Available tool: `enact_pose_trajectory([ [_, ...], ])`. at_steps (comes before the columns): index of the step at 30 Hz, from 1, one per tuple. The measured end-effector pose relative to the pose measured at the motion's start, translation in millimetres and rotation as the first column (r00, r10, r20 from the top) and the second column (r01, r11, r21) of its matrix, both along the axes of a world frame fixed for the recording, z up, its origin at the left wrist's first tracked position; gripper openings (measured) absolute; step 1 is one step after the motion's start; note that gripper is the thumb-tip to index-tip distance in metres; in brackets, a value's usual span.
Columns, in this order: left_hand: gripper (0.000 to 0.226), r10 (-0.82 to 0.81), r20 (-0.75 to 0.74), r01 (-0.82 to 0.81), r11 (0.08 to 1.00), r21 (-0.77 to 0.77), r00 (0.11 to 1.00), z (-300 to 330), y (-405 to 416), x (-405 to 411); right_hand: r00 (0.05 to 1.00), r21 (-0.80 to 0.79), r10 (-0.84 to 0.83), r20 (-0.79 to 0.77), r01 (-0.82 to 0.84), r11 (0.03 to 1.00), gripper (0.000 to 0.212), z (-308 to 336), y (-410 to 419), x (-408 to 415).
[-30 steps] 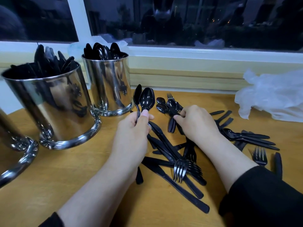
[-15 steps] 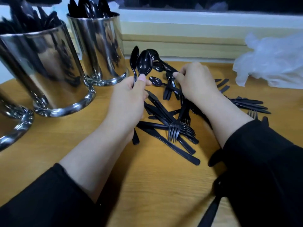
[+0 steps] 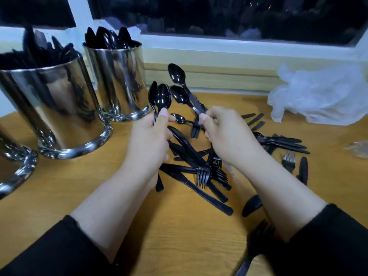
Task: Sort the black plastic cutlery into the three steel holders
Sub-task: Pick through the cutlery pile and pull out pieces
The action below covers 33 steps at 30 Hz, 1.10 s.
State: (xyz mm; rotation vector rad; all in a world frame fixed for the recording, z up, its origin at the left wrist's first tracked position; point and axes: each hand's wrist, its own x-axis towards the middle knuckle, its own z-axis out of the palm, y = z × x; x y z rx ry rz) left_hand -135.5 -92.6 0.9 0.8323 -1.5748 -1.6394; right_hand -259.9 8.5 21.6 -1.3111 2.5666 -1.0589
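My left hand (image 3: 150, 140) grips a small bunch of black spoons (image 3: 161, 96), bowls pointing up. Just to its right, my right hand (image 3: 227, 134) pinches the handles of two more black spoons (image 3: 179, 84), lifted off the table and tilted up-left. Below both hands lies a loose pile of black knives and forks (image 3: 201, 170) on the wooden table (image 3: 179, 232). Three steel holders stand at the left: the far one (image 3: 117, 80) full of spoons, the middle one (image 3: 47, 108) full of cutlery, and the nearest one (image 3: 14, 168) cut off by the frame edge.
A crumpled clear plastic bag (image 3: 322, 96) lies at the back right. More knives and a fork (image 3: 288, 156) lie scattered at the right. A fork (image 3: 256, 242) sits near my right sleeve. A window sill runs along the back of the table.
My right hand has lifted two spoons out of the pile and raised them beside the bunch in my left hand. The camera has tilted back up.
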Motion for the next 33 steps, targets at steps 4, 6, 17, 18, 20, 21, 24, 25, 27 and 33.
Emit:
enact_pose_trajectory([
  [4, 0.027, -0.018, -0.07, 0.025, 0.994, 0.103, 0.997, 1.6, -2.0, 0.6, 0.999, -0.003, 0.05, -0.01, -0.05, 0.999, 0.031, -2.5, 3.2, 10.6],
  [6, 0.031, -0.008, -0.091, 0.022, 0.988, 0.152, 0.996, 1.6, -3.0, 1.7, 0.997, -0.027, 0.079, 0.017, -0.079, 0.997, 0.032, -2.1, 4.3, 14.6],
  [17, 0.037, -0.114, -0.178, 0.162, 0.944, 0.288, 0.977, -0.5, -0.9, 1.8, 0.984, 0.002, 0.176, 0.004, -0.176, 0.984, 0.036, 1.0, 1.1, 29.7],
  [18, 0.037, -0.132, -0.202, 0.189, 0.936, 0.297, 0.971, -0.8, -1.3, 2.1, 0.983, 0.005, 0.186, 0.001, -0.186, 0.983, 0.036, 2.1, 1.2, 31.1],
  [20, 0.033, -0.16, -0.243, 0.232, 0.923, 0.307, 0.957, 1.6, 0.8, 2.7, 0.977, 0.022, 0.213, 0.001, -0.213, 0.977, 0.036, 3.0, 1.0, 34.9],
  [21, 0.032, -0.164, -0.249, 0.238, 0.921, 0.308, 0.954, 3.6, 1.5, 3.4, 0.973, 0.035, 0.23, -0.005, -0.23, 0.973, 0.037, 3.9, 1.6, 36.9],
  [24, 0.03, -0.151, -0.205, 0.2, 0.949, 0.243, 0.967, 6.9, -0.6, 4.8, 0.974, 0.091, 0.226, -0.021, -0.223, 0.97, 0.04, 10.8, 6.8, 25.7],
  [25, 0.03, -0.145, -0.178, 0.183, 0.959, 0.217, 0.973, 7.0, -2.6, 5.1, 0.981, 0.092, 0.195, -0.019, -0.193, 0.977, 0.04, 14.9, 11.9, 16.8],
  [27, 0.031, -0.159, -0.168, 0.191, 0.963, 0.192, 0.973, 6.8, -4.8, 5.5, 0.988, 0.079, 0.143, -0.061, -0.138, 0.987, 0.039, 25.0, 26.3, -4.1],
  [33, 0.035, -0.319, -0.055, 0.316, 0.947, -0.049, 0.946, 5.6, 11.6, 3.3, 0.96, 0.247, 0.281, 0.002, -0.273, 0.93, 0.031, 24.0, 74.9, -21.9],
])
